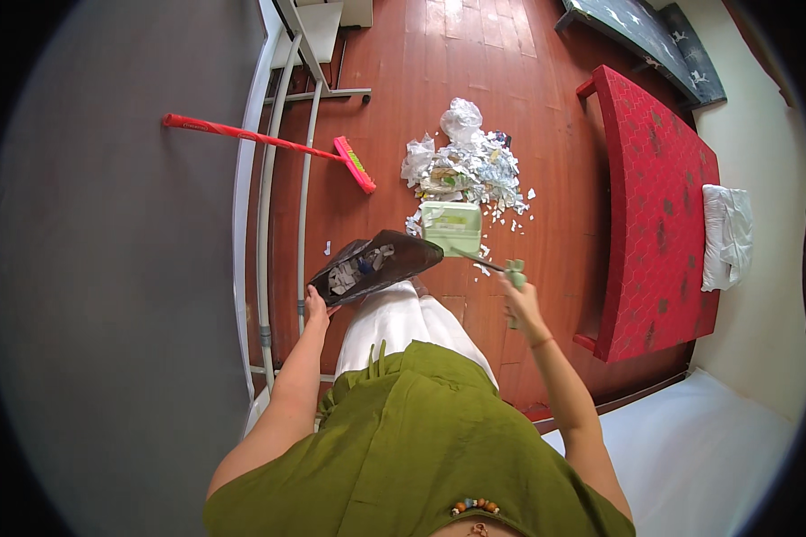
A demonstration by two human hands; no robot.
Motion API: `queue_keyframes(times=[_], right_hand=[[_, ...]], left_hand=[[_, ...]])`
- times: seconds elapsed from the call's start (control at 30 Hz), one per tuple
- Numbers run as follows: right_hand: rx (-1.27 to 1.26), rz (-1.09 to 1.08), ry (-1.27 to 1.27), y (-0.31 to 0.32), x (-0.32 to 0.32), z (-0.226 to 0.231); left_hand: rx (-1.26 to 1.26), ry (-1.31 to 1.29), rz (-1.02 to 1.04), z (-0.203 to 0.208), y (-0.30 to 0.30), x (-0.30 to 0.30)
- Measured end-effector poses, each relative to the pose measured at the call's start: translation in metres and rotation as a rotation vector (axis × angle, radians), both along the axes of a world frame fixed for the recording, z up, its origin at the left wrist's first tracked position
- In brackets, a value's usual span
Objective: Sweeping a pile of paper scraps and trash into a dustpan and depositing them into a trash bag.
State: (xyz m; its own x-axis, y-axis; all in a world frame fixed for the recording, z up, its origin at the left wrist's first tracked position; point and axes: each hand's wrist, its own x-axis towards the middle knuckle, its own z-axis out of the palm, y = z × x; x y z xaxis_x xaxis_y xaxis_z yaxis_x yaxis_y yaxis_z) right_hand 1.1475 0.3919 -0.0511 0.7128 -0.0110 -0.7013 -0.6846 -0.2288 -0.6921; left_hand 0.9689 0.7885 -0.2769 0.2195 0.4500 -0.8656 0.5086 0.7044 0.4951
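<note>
My left hand (316, 305) is closed on the rim of a black garbage bag (412, 256). The bag's mouth gapes upward, and torn paper scraps (356, 271) show inside it. In my right hand (523, 302) is the green grip of a long-handled dustpan (452, 220). Its dark rod slants down to the pale green pan, which sits just beyond the bag's right end. Against the pan's far side lies a heap of torn paper and crumpled plastic (475, 170). Whether the pan holds any scraps is hard to make out.
A red broom (269, 140) leans across a grey metal frame (282, 179) at the left, beside a large grey panel (116, 286). On the right stands a red patterned bench (658, 215) with a folded white cloth (727, 237). Loose scraps dot the reddish wood floor (376, 72).
</note>
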Motion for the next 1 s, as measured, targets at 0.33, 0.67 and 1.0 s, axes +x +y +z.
queue_keyframes(times=[0.33, 0.67, 1.0], right_hand=[[0.195, -0.227, 0.267, 0.144, -0.013, -0.083], [0.271, -0.473, 0.246, 0.205, 0.086, -0.116], [0.359, -0.558, 0.253, 0.147, 0.235, -0.119]], left_hand=[[0.041, 0.062, 0.053, 0.0, 0.036, -0.035], [0.03, 0.085, 0.159, 0.016, 0.024, -0.035], [0.045, 0.067, 0.279, 0.016, -0.002, -0.02]])
